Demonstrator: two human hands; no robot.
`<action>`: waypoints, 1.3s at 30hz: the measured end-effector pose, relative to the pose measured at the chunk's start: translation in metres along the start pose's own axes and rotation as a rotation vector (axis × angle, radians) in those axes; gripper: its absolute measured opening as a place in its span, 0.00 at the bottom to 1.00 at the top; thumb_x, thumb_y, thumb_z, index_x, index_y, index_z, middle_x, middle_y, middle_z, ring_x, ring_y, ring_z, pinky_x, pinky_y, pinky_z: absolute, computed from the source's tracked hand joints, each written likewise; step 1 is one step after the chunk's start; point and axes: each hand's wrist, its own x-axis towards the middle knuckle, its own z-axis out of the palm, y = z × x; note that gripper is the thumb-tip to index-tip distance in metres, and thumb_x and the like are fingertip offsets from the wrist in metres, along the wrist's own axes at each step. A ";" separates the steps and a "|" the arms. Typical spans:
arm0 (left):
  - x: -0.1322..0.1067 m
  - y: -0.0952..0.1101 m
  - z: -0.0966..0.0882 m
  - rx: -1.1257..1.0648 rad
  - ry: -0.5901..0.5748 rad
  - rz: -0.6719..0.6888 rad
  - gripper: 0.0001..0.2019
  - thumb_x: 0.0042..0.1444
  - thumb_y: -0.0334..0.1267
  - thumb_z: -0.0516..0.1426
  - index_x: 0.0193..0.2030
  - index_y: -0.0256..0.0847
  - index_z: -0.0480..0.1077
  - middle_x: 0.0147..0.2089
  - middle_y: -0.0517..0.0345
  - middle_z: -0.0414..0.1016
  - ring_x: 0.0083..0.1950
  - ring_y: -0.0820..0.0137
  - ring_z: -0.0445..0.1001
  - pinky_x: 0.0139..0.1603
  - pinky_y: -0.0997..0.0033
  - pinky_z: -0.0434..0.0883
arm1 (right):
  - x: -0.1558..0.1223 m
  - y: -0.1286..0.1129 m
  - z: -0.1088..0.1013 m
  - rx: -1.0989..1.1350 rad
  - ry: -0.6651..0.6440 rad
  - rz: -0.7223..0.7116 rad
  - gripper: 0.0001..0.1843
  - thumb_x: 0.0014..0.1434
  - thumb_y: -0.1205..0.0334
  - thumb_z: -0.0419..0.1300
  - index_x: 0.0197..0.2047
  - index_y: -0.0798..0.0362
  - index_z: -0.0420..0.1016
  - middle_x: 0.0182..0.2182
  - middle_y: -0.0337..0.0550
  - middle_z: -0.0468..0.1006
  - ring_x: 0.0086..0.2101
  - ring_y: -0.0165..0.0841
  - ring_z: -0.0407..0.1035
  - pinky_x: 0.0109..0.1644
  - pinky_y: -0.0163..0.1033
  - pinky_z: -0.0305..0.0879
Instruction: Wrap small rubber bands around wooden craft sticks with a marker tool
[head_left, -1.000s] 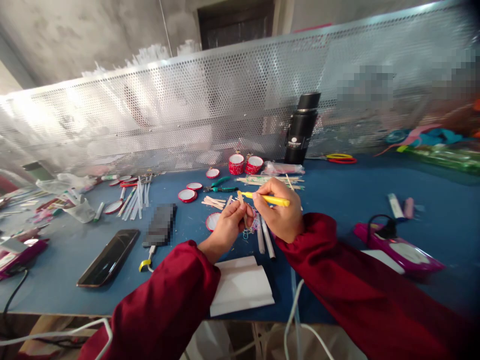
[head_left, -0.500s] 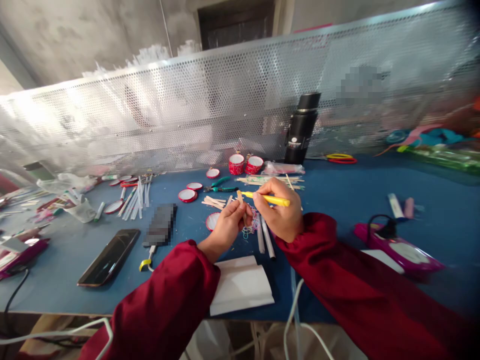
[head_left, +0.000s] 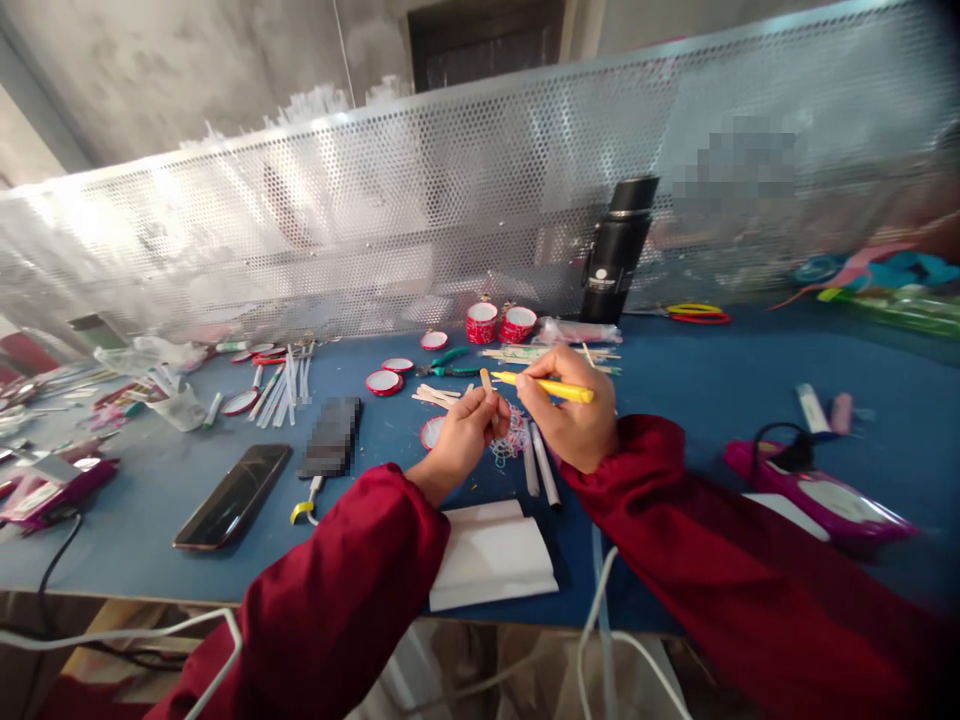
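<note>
My left hand [head_left: 463, 436] is closed in a pinch on a small wooden stick [head_left: 486, 380] that stands upright above the blue table [head_left: 675, 400]. My right hand [head_left: 568, 408] grips a yellow pen-like tool [head_left: 551, 386], its tip touching the top of the stick. Both hands hover over a pile of coloured rubber bands [head_left: 511, 443] and two white rods [head_left: 541, 468]. Red sleeves cover both arms.
Red-rimmed lids [head_left: 384, 381] and two red cups [head_left: 498, 323] lie beyond my hands, with green pliers [head_left: 448, 364] and wooden sticks [head_left: 551, 354]. A black flask [head_left: 618, 248] stands by the perforated screen. A phone [head_left: 234, 496] lies left, folded white paper [head_left: 491, 553] near, a purple device [head_left: 814, 491] right.
The view has shifted slightly, so everything sits a little right and higher. My hands keep the same grip on the stick and the yellow tool.
</note>
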 end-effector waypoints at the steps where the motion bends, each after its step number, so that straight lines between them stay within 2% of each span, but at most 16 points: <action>1: 0.000 0.000 0.000 -0.001 0.004 0.003 0.20 0.61 0.53 0.59 0.28 0.39 0.67 0.19 0.64 0.61 0.21 0.77 0.55 0.23 0.74 0.51 | 0.000 0.000 0.000 -0.001 0.001 0.000 0.07 0.60 0.60 0.61 0.30 0.48 0.68 0.26 0.38 0.74 0.29 0.36 0.69 0.34 0.42 0.64; 9: 0.004 -0.005 0.000 0.002 -0.032 0.053 0.19 0.61 0.53 0.58 0.29 0.38 0.67 0.19 0.64 0.62 0.20 0.78 0.53 0.23 0.74 0.50 | 0.000 0.005 0.000 -0.023 0.029 -0.075 0.07 0.60 0.60 0.61 0.31 0.48 0.69 0.28 0.39 0.74 0.31 0.36 0.69 0.35 0.42 0.64; 17: 0.004 -0.009 -0.005 0.053 -0.028 0.099 0.21 0.61 0.56 0.56 0.30 0.39 0.67 0.22 0.63 0.64 0.21 0.78 0.54 0.24 0.74 0.50 | -0.002 0.004 0.001 0.025 0.031 -0.018 0.07 0.60 0.59 0.61 0.32 0.48 0.69 0.29 0.39 0.75 0.32 0.37 0.70 0.37 0.43 0.66; 23: 0.003 -0.011 -0.004 -0.004 0.008 0.070 0.23 0.58 0.60 0.58 0.31 0.39 0.66 0.22 0.64 0.64 0.21 0.78 0.54 0.24 0.74 0.49 | -0.003 0.003 0.001 0.057 0.007 -0.067 0.06 0.60 0.62 0.60 0.31 0.48 0.67 0.28 0.39 0.72 0.33 0.37 0.69 0.39 0.44 0.66; 30: -0.001 -0.013 -0.006 -0.015 0.040 0.071 0.24 0.56 0.61 0.59 0.30 0.40 0.66 0.23 0.63 0.65 0.21 0.78 0.53 0.23 0.74 0.49 | -0.006 -0.006 0.000 0.089 -0.034 -0.028 0.06 0.60 0.63 0.60 0.32 0.47 0.67 0.28 0.40 0.73 0.34 0.38 0.68 0.40 0.46 0.66; 39: -0.007 -0.008 -0.003 0.016 0.112 0.087 0.25 0.53 0.63 0.61 0.30 0.41 0.64 0.22 0.67 0.57 0.22 0.77 0.52 0.23 0.73 0.50 | -0.008 -0.021 0.001 0.130 -0.014 -0.068 0.06 0.60 0.66 0.58 0.33 0.47 0.65 0.26 0.37 0.74 0.30 0.35 0.68 0.40 0.46 0.66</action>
